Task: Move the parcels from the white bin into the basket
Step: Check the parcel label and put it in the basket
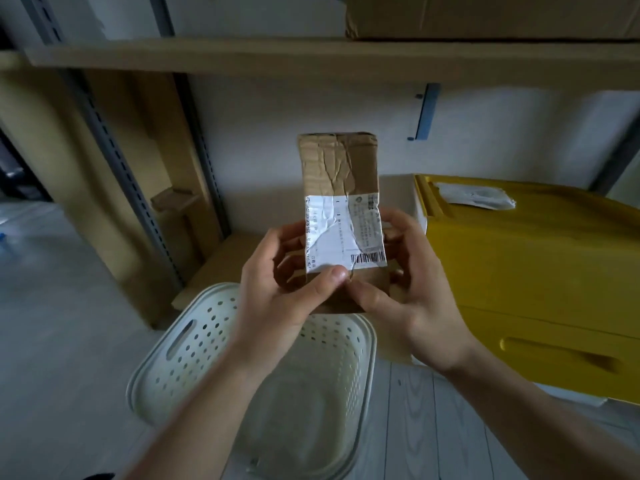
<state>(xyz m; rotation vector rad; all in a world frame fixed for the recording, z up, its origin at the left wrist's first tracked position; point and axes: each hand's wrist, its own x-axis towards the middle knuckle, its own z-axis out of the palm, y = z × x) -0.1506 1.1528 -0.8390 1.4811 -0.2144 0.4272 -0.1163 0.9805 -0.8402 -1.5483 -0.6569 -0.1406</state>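
Note:
I hold a narrow brown cardboard parcel (pixel 341 188) upright in front of me; a crumpled white shipping label with a barcode covers its lower half. My left hand (pixel 284 289) grips its lower left side, thumb pressed on the front. My right hand (pixel 408 282) grips the lower right side, thumb on the front too. Directly below stands the white perforated basket (pixel 187 355) on the floor, its inside showing nothing but a clear sheet at the bottom. A sliver of a white bin (pixel 420 209) shows behind the parcel, to the right.
A yellow plastic bin (pixel 526 278) with a torn white label stands at the right. Metal shelving with cardboard shelves rises behind; a cardboard box (pixel 485 15) sits on the upper shelf. Flat cardboard leans at the left upright. The floor is pale wood.

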